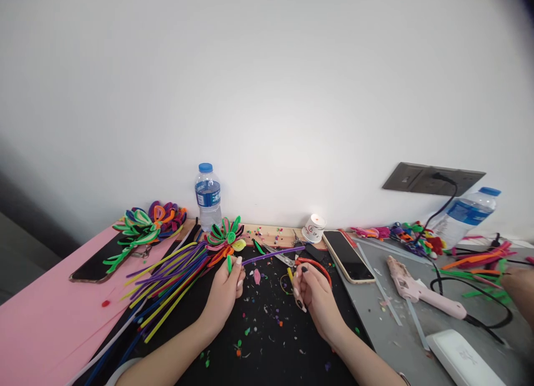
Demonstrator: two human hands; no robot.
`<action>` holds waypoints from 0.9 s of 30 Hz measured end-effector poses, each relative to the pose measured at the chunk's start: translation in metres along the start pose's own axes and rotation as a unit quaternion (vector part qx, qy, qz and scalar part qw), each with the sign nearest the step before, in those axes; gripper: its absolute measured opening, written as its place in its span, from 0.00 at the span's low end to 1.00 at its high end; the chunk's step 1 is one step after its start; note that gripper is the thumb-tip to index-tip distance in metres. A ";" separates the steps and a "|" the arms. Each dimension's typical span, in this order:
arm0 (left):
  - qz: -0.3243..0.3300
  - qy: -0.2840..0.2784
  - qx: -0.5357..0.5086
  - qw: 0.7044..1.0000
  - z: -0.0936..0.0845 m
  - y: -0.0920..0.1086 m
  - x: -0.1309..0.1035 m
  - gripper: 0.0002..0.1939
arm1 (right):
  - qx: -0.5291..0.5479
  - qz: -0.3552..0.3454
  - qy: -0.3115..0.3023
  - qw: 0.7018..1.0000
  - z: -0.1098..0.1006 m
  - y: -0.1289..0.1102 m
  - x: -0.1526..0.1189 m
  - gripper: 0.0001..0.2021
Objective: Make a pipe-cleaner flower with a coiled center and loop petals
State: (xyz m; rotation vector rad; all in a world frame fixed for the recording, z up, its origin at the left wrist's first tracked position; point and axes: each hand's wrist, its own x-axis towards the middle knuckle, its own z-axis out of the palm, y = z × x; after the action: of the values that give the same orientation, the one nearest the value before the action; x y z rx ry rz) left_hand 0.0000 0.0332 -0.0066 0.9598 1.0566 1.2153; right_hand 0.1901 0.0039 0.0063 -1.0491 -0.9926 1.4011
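Note:
My left hand (225, 286) is closed at the middle of the black mat (267, 341), pinching one end of a purple pipe cleaner (273, 254); a short green piece (229, 263) sticks up from its fingers. The purple strip reaches right, over the scissors (283, 257). My right hand (311, 291) has curled fingers beside the red scissor handles (321, 266); whether anything is between them is too small to tell. A bundle of coloured pipe cleaners (171, 288) and a looped green and pink flower (225, 236) lie left of my left hand.
A water bottle (208, 199) stands near the wall. Right of the mat are a phone (349, 256), a pink glue gun (425, 291) with its cord, a white case (463, 358) and another person's hand (519, 286). Another phone (98, 261) lies left.

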 end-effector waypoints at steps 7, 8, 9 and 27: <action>-0.010 0.001 0.009 1.000 0.000 0.000 0.000 0.18 | 0.007 0.015 -0.059 0.998 0.003 0.003 -0.001 0.07; -0.010 -0.001 0.008 1.000 0.000 0.000 0.000 0.18 | -0.004 0.015 -0.062 0.998 0.003 0.003 -0.001 0.06; -0.011 -0.004 0.006 1.000 0.000 0.000 -0.001 0.18 | -0.015 0.013 -0.065 0.998 0.003 0.003 -0.001 0.06; -0.011 -0.028 0.005 1.000 0.000 -0.007 0.001 0.17 | -0.054 -0.006 -0.109 0.993 0.005 0.004 0.001 0.06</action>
State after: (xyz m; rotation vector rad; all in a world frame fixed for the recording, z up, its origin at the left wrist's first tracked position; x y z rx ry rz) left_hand 0.0017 0.0335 -0.0131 0.9815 1.0267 1.1590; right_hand 0.1841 0.0043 0.0033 -0.9824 -1.2432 1.4881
